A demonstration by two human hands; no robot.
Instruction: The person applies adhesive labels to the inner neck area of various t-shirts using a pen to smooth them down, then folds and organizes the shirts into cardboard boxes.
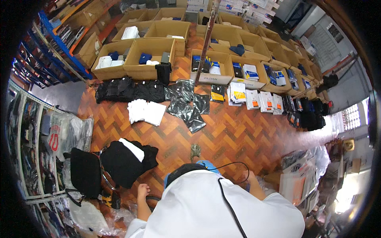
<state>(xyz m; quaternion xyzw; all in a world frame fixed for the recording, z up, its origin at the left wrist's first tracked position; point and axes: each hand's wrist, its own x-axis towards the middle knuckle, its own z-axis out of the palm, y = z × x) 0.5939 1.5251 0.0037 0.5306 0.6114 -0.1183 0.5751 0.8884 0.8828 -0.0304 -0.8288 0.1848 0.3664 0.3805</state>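
Observation:
My left hand (143, 189) hangs at my side with its fingers loosely curled in and nothing visible in them. Close to it stands a chair with a black backrest (85, 173); black fabric (122, 165) covers its seat area, and a folded white cloth (133, 149) lies on top. At my other side is my right hand (251, 177), partly blurred, beside a loop of black cable (247, 166); whether it holds anything is unclear. On the floor ahead lie white folded garments (155, 113), black plastic-wrapped packs (192, 116) and a row of black garments (129, 90).
Open cardboard boxes (212, 78) with packed garments stand in rows beyond a rusty metal pole (205, 44). White packs (252, 99) line the floor before them. Shelving (29, 142) full of bagged clothes rises at left. Plastic-wrapped stacks (297, 181) sit at right.

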